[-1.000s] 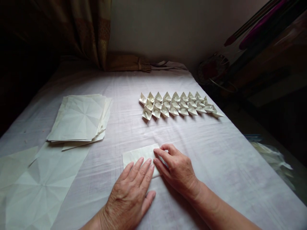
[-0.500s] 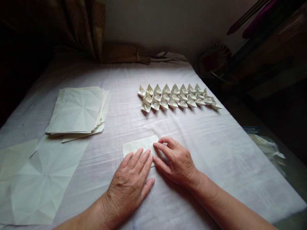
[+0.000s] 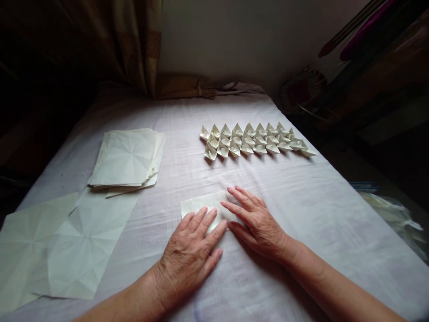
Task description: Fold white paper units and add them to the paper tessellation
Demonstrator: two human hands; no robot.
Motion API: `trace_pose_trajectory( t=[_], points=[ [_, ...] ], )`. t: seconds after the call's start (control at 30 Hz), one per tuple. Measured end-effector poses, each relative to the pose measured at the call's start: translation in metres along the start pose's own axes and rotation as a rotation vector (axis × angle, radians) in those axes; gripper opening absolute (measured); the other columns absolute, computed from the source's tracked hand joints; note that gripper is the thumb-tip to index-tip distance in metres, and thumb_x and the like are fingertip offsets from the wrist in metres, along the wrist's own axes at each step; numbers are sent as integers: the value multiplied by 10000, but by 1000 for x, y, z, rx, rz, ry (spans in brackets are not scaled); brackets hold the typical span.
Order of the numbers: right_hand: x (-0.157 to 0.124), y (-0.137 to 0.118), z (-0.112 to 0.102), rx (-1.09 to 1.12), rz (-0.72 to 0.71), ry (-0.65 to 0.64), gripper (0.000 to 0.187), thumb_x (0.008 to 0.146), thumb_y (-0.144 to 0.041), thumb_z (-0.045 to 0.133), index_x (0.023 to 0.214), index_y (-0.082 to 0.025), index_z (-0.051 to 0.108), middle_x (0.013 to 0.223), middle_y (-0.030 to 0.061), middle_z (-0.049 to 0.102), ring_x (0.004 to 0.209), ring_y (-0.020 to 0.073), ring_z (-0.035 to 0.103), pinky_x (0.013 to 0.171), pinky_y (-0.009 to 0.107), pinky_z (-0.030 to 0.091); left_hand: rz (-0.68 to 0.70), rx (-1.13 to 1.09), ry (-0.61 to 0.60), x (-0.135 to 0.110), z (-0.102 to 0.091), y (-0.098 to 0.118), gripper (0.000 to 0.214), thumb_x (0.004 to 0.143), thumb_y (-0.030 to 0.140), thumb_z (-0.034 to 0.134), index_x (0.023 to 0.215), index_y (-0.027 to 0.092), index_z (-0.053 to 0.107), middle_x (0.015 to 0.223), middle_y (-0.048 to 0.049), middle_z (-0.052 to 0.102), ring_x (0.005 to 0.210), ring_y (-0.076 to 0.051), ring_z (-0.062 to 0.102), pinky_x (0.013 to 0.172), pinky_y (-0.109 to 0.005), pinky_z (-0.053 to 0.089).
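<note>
The right hand (image 3: 259, 219) has uncurled from its pinch. Creased sheets (image 3: 90, 264) lie by a paper stack (image 3: 124, 156); the left hand (image 3: 187, 248) rests flat, fingers slightly spread, on the folded paper (image 3: 197, 201); the right's fingers fan loosely at its right edge; pointed paper units (image 3: 248, 141) stand beyond.

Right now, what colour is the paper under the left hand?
The paper is off-white, best seen in the head view.
</note>
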State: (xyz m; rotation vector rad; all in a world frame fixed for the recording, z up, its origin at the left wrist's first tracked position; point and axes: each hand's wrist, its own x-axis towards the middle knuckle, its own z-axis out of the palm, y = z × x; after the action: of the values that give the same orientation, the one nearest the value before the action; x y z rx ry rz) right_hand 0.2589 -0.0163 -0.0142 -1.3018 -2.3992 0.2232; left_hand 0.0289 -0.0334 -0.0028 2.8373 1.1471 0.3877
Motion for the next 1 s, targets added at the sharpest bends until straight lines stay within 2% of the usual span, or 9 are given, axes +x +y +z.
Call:
trace_pose_trajectory(
  t=[0.27,0.53,0.83,0.93,1.0],
  points=[
    [2,3,0,-14,-7,-54,404,913,-291,540,1306,-212,588,1440,119,505,1365,316,400,1054,531,396,43,-62,-71,-6,-8,-9,458,944,449,485,1372,288,514,1460,-71,497,1338,-260,457,1084,-433,364],
    [0,5,4,-15,-3,-32,383,917,-314,542,1288,-238,603,1436,105,513,1362,304,406,1058,522,389,114,-53,-141,-30,-20,-31,525,937,534,470,1390,271,495,1467,-76,490,1351,-253,449,1137,-423,286],
    [0,7,5,-2,-9,-8,369,914,-326,551,1265,-243,622,1413,103,538,1351,306,427,1053,530,403,135,-75,-257,-56,-38,-61,560,927,546,488,1445,346,410,1506,-44,438,1413,-260,356,1170,-447,214],
    [-1,8,7,0,-11,5,371,907,-336,563,1263,-252,625,1404,100,547,1351,302,429,1052,526,406,103,-100,-229,-56,-44,-66,481,918,512,526,1377,367,504,1462,-29,501,1387,-261,396,1168,-451,218],
    [-1,9,7,-2,-17,12,374,904,-341,567,1262,-254,626,1401,101,549,1347,303,434,1052,528,406,73,-133,-198,-46,-46,-67,354,936,458,518,1258,347,615,1362,-19,596,1313,-243,481,1154,-440,249]
  ],
)
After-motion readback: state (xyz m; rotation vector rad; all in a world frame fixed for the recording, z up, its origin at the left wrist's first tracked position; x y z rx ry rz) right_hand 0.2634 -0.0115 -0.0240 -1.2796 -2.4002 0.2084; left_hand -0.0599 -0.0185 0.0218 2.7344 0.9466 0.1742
